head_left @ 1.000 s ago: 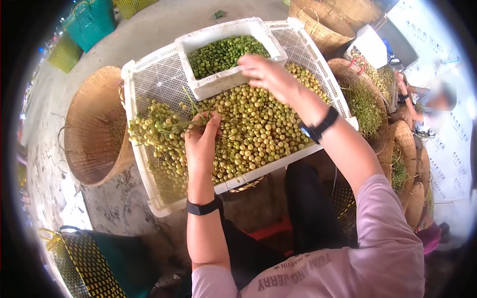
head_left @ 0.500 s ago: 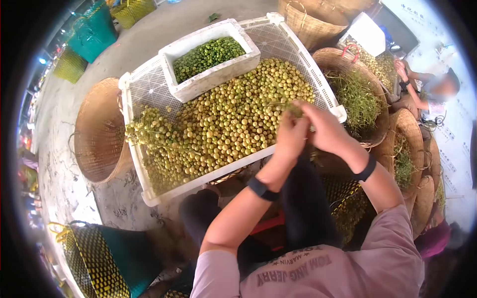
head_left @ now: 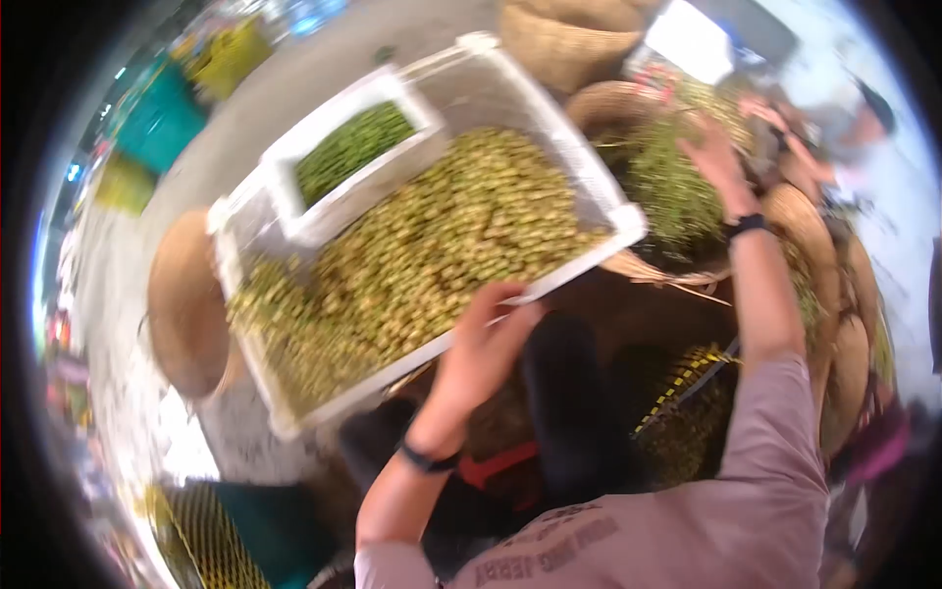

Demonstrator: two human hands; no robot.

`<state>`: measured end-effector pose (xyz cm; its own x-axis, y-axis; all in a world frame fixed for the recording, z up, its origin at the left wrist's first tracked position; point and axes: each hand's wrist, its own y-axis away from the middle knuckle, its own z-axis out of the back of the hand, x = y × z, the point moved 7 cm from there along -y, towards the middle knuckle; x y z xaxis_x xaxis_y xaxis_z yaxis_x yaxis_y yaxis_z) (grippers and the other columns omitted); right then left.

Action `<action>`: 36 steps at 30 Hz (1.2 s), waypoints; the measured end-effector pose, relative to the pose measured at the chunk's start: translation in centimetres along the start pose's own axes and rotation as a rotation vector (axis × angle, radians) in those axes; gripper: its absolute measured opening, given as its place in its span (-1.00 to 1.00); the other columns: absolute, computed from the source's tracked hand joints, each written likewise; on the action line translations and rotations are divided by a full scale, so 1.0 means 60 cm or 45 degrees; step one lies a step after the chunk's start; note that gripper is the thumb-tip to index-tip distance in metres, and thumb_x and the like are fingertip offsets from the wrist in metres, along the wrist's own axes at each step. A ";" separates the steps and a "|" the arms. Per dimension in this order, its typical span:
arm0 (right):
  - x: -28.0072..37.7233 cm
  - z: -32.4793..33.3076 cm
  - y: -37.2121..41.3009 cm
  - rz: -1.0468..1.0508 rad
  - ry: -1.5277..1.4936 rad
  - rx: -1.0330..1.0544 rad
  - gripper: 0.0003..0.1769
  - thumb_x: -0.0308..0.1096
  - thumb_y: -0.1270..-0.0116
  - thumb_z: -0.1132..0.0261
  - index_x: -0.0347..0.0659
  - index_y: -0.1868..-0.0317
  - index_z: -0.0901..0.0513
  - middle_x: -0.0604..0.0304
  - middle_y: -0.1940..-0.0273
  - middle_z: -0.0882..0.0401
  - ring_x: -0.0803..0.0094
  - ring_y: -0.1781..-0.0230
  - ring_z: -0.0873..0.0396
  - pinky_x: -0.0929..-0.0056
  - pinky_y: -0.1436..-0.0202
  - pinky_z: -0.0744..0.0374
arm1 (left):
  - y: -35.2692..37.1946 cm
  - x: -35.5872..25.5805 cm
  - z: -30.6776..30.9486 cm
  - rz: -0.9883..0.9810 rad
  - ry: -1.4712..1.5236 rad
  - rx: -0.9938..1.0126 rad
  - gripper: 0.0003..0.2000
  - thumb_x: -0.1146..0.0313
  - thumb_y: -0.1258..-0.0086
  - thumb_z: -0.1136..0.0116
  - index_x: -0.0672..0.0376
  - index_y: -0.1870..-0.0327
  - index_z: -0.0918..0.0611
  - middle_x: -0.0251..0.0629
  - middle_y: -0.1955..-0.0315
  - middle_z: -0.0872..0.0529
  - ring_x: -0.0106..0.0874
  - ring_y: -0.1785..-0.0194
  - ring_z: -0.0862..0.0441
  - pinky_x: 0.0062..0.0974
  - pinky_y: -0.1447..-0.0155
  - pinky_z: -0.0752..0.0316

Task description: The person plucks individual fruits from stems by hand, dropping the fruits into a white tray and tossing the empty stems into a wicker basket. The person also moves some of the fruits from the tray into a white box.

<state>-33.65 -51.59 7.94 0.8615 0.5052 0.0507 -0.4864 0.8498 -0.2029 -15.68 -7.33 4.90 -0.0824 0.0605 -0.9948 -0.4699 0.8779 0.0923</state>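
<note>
A white plastic tray (head_left: 628,218) holds many round yellow-green fruits (head_left: 422,255), blurred by motion. On its back part sits a white foam box (head_left: 432,133) of small green fruits (head_left: 353,152). My left hand (head_left: 491,339) is at the tray's near edge, fingers smeared, and its grip is unclear. Over to the right, my right hand (head_left: 716,157) is above green stems (head_left: 672,187) in a woven basket (head_left: 594,106), its fingers spread with nothing visible in them.
An empty-looking woven basket (head_left: 186,304) stands left of the tray. Another person (head_left: 834,147) is at the upper right. More baskets (head_left: 844,363) stand on the right. A yellow-black woven container (head_left: 196,535) is at the lower left, and a teal bin (head_left: 162,118) farther back.
My right hand has moved away from my left hand, right and up to the basket of stems. My left hand has moved left and down to the tray's near edge. The whole view has shifted.
</note>
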 end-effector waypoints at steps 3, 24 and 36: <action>-0.068 -0.133 0.006 -0.262 -0.205 0.138 0.04 0.19 -0.19 -0.34 0.06 -0.53 0.01 -0.10 -0.54 0.20 -0.15 -0.54 0.17 -0.20 -0.47 -0.08 | 0.039 0.006 0.079 0.105 -0.060 -0.205 -0.77 0.42 -0.42 -0.10 0.23 -0.05 -0.55 -0.30 0.08 -0.60 -0.50 0.03 -0.55 -0.55 -0.04 -0.46; 0.008 -0.640 0.029 0.161 0.214 0.877 -0.25 0.00 -0.34 -0.18 0.35 -0.51 -0.12 0.08 -0.58 0.46 -0.25 -0.54 0.36 -0.40 -0.40 -0.07 | -0.071 0.054 0.105 0.324 0.149 -0.431 -0.77 0.34 -0.47 -0.06 0.29 0.00 -0.54 -0.15 0.12 -0.60 -0.32 0.07 -0.55 -0.38 -0.05 -0.48; 0.018 -0.494 0.028 0.064 0.080 0.637 0.00 0.22 -0.15 -0.33 0.24 -0.53 -0.05 0.09 -0.58 0.37 -0.25 -0.52 0.18 -0.41 -0.31 -0.23 | -0.001 -0.001 0.128 0.067 0.091 -0.416 -0.82 0.31 -0.42 -0.07 0.17 0.08 -0.48 -0.27 0.15 -0.49 -0.49 0.14 -0.40 -0.54 0.07 -0.33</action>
<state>-29.22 -54.04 -21.31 0.8349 0.5504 -0.0093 -0.5244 0.8004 0.2903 -8.90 -3.71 4.62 -0.1699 0.0585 -0.9837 -0.7192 0.6750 0.1643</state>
